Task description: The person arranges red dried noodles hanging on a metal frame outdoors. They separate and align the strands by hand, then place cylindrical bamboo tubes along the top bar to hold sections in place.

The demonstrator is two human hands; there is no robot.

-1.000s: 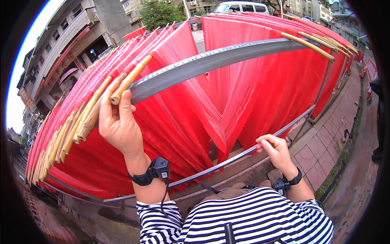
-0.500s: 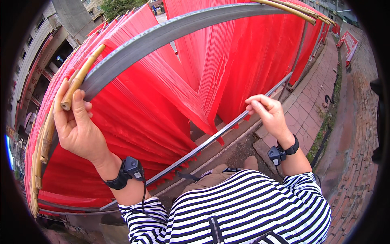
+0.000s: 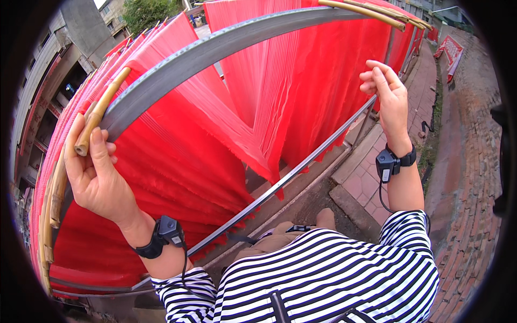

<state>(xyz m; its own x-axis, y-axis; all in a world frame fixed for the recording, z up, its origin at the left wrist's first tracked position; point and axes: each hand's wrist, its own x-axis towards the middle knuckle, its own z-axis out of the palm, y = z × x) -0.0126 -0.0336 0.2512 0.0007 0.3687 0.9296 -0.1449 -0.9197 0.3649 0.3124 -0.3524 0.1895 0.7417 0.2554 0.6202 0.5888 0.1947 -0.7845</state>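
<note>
My left hand [image 3: 98, 175] grips a yellow bamboo pole [image 3: 111, 91] near its cut end, beside a long grey metal beam [image 3: 215, 44]. Pink-red sheets of strands [image 3: 161, 172] hang from rows of such poles, parting in a V in the middle and frayed along the bottom. My right hand [image 3: 388, 91] is raised in front of the sheets on the right, above the lower metal rail [image 3: 291, 177]; its fingers are loosely bent and slightly apart, with nothing visible in them.
More bamboo poles [image 3: 371, 12] lie across the beam's right end. A paved path [image 3: 360, 192] with a kerb runs along the right, next to brick ground [image 3: 460, 226] and a red printed banner [image 3: 449, 56]. Buildings [image 3: 67, 48] and a tree [image 3: 145, 11] stand behind.
My right hand has risen from by the lower rail to higher on the right. My left hand stays on the pole. The view has tilted down since a second ago.
</note>
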